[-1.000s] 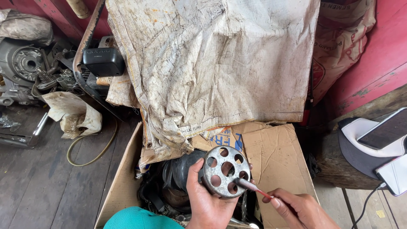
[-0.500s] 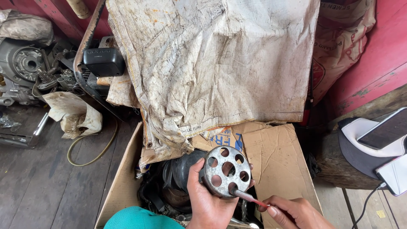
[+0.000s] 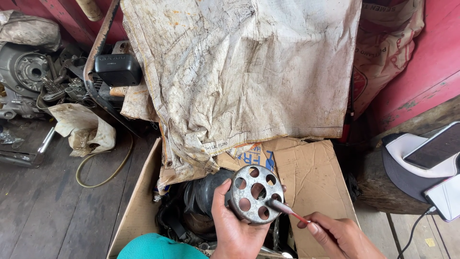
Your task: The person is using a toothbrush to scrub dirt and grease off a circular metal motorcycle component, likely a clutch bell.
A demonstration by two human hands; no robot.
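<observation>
— What's the biggest thing over there?

— A stained, crumpled sack point(image 3: 239, 72), spread out well above both hands. Its lower edge hangs over the back of an open cardboard box point(image 3: 311, 177), and the hands work right over that box.

— And what are the hands doing?

— The left hand point(image 3: 235, 230) is wrapped around a round grey metal drum with holes point(image 3: 255, 194), thumb up along its left side, holding it tilted above the dark parts in the box. The right hand point(image 3: 342, 237), just to the right of it, pinches a thin red-handled brush point(image 3: 287, 213); its tip touches the drum's lower right edge.

— Anything else?

— Far to the left of the left hand, a grey engine casing point(image 3: 24, 79) on the floor. To the right of the right hand, a phone point(image 3: 438, 146).
</observation>
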